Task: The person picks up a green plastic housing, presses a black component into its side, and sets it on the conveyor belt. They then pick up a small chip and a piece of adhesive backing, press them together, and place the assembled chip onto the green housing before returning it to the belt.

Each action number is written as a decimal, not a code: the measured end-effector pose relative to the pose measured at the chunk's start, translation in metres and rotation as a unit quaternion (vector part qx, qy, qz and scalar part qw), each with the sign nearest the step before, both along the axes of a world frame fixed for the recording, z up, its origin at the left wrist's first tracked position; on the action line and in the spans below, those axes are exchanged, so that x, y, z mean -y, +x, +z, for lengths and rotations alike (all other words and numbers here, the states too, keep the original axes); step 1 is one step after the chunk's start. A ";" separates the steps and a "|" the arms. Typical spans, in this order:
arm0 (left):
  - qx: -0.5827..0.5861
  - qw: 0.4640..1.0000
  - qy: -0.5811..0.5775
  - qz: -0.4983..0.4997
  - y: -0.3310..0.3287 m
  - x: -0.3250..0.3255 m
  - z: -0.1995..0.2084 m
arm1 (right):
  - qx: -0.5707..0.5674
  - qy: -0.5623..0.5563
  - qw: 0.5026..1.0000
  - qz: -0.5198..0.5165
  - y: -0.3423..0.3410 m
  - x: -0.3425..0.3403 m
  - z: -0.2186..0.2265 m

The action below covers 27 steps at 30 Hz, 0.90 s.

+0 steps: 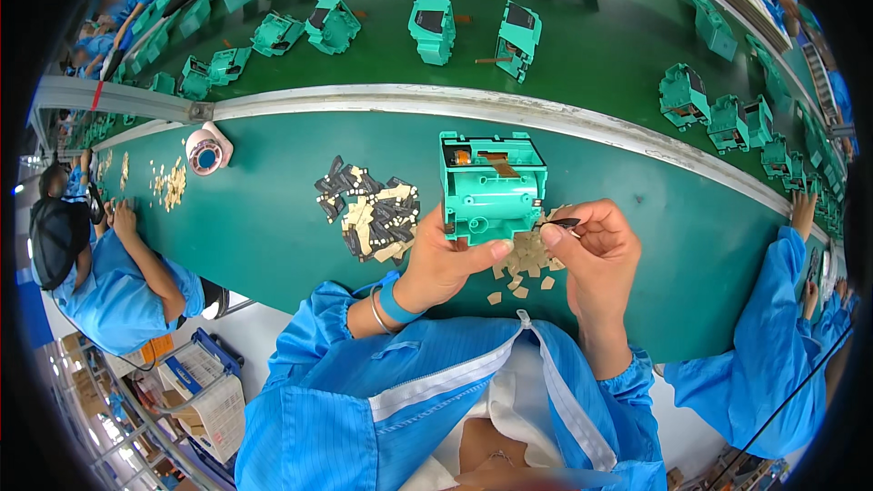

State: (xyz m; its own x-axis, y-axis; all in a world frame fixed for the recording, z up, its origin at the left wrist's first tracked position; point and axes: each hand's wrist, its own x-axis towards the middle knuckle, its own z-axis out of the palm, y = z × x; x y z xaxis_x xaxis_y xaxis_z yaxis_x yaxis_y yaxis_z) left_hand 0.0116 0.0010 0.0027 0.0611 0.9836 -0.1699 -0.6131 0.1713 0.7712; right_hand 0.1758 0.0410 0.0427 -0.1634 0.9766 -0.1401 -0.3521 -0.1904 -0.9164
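A worker's left hand point(443, 264) grips the lower left corner of a teal plastic housing point(492, 186) standing on the green table point(273, 218), while the right hand point(596, 250), just right of the housing, pinches a small dark strip point(560, 223) between thumb and fingers. Tan backing scraps point(526, 259) lie under both hands, a pile of dark and tan pads point(371, 209) to the left. Beyond the rail, more teal housings point(432, 27) ride the conveyor belt point(600, 55).
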 end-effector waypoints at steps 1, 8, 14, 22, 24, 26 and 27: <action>-0.015 1.000 0.006 -0.004 0.000 0.000 0.000 | 0.006 0.000 1.000 -0.001 0.001 0.000 0.000; -0.025 1.000 0.000 -0.008 0.002 0.002 0.001 | 0.036 0.004 0.999 -0.003 0.001 0.000 0.002; -0.036 0.999 0.012 -0.009 0.003 0.002 0.004 | 0.062 0.005 0.998 -0.005 0.002 0.000 0.005; -0.082 0.996 0.020 0.000 0.005 0.004 0.006 | 0.088 0.009 0.996 -0.014 0.001 0.002 0.009; -0.094 0.995 0.022 0.003 0.006 0.005 0.006 | 0.091 0.008 0.996 -0.014 0.002 0.002 0.009; -0.105 0.994 0.024 0.006 0.007 0.005 0.006 | 0.099 0.003 0.995 -0.013 0.003 0.002 0.008; -0.078 0.997 0.008 0.006 0.006 0.005 0.005 | 0.099 0.003 0.995 -0.015 0.005 0.001 0.006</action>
